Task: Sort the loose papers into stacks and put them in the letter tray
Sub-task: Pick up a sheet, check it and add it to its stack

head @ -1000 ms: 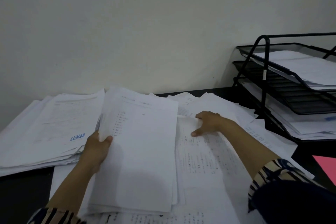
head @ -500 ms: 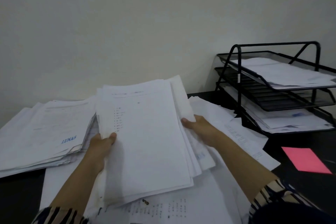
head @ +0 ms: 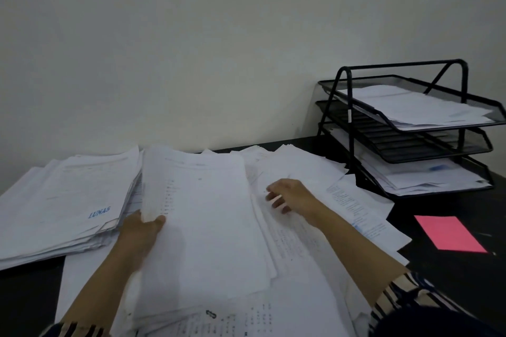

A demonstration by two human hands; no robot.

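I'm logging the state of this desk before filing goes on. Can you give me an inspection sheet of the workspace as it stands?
Surface: black desk top, mostly covered by paper.
Job's things: black three-tier wire-mesh letter tray at the back right, papers in the top and bottom tiers; thick white stack stamped LUNAS on the left; held sheaf of white sheets in the centre; loose printed sheets spread to the right.
Clutter: pink paper rectangle lying alone.
Hands: left hand grips the sheaf's left edge; right hand above the loose sheets, fingers relaxed.
Cables: nothing seen.
Surroundings: plain pale wall.
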